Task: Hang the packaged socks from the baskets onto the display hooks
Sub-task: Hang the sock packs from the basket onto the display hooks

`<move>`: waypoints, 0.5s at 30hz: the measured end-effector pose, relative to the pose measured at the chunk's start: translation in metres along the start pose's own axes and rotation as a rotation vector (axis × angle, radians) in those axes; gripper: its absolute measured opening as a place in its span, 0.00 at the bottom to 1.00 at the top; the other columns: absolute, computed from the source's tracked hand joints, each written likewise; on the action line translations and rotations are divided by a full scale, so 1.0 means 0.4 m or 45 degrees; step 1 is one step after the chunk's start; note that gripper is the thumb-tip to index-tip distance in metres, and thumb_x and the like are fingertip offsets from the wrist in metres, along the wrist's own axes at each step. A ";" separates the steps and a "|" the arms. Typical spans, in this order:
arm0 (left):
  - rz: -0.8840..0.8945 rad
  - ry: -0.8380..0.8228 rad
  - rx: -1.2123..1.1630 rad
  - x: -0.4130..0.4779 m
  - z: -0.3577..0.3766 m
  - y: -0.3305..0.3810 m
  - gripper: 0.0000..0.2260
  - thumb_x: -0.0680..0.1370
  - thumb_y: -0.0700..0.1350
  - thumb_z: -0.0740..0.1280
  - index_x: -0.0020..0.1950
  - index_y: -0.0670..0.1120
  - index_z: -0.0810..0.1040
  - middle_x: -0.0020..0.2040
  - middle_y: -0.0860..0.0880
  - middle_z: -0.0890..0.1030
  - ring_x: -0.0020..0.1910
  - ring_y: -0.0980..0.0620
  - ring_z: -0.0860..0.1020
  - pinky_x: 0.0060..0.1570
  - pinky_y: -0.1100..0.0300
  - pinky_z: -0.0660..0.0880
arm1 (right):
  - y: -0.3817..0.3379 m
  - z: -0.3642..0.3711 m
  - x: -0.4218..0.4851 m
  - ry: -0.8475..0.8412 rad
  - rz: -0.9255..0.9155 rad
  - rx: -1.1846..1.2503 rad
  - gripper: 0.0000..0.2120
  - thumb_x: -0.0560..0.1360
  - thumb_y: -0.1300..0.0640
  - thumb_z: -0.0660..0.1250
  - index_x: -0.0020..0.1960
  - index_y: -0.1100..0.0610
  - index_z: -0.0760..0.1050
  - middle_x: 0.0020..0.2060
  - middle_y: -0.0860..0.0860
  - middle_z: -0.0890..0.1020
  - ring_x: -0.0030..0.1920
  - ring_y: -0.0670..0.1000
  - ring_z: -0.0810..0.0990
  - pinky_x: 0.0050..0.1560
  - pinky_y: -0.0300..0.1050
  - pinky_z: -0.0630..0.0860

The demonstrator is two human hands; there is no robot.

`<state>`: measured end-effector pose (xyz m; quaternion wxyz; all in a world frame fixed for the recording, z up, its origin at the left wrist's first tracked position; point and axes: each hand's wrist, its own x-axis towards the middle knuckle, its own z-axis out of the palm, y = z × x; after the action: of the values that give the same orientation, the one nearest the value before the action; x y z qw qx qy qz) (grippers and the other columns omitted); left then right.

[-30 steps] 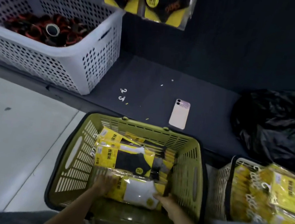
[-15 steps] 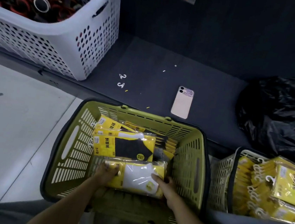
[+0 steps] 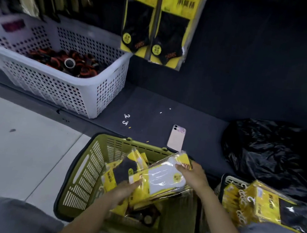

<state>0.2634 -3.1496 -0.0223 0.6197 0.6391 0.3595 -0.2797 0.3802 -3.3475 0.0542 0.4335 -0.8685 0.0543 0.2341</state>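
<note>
A stack of yellow sock packs [image 3: 160, 180], a white-sock pack on top, is lifted and tilted above the olive green basket [image 3: 82, 177]. My left hand [image 3: 123, 191] grips the stack's near lower end. My right hand [image 3: 190, 173] pinches its far upper end. More packs, one with black socks [image 3: 123, 170], lie in the basket beneath. Two black-sock packs [image 3: 155, 26] hang on the dark display wall above; their hooks are out of view. A second basket [image 3: 229, 180] at the right holds more yellow packs [image 3: 265, 205] with white hangers.
A white perforated basket [image 3: 86, 97] of dark rolled items stands on the dark low shelf at the left. A pink phone [image 3: 176, 137] and two small white hooks [image 3: 126, 119] lie on that shelf. A black plastic bag [image 3: 272, 155] sits at the right. My knees frame the bottom.
Both hands lifted the stack of packs up out of the green basket and tilted it, right end higher. The view tipped upward, bringing the hanging packs into sight.
</note>
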 end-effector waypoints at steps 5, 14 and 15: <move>0.317 0.144 -0.269 -0.106 0.007 0.142 0.53 0.59 0.71 0.70 0.74 0.43 0.57 0.69 0.36 0.70 0.59 0.39 0.75 0.62 0.47 0.71 | -0.095 -0.174 -0.066 0.232 -0.124 0.344 0.09 0.74 0.58 0.71 0.50 0.63 0.80 0.49 0.59 0.84 0.46 0.55 0.81 0.48 0.47 0.75; 0.690 -0.361 -1.044 -0.287 0.069 0.375 0.32 0.64 0.59 0.70 0.66 0.50 0.70 0.68 0.46 0.71 0.69 0.44 0.69 0.65 0.49 0.68 | -0.247 -0.171 -0.137 0.073 -0.158 1.158 0.16 0.76 0.52 0.67 0.58 0.61 0.79 0.50 0.58 0.84 0.48 0.58 0.83 0.45 0.50 0.80; 0.790 -0.340 -1.069 -0.301 0.073 0.404 0.27 0.66 0.58 0.68 0.63 0.49 0.73 0.65 0.47 0.75 0.65 0.46 0.74 0.62 0.51 0.71 | -0.263 -0.142 -0.144 0.014 -0.157 1.187 0.17 0.76 0.50 0.66 0.58 0.60 0.79 0.51 0.57 0.84 0.50 0.58 0.83 0.45 0.51 0.80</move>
<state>0.3258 -3.1880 0.1677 0.9158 0.3714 0.1529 0.0054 0.3811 -3.3330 0.1862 0.7902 -0.5840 0.1041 0.1540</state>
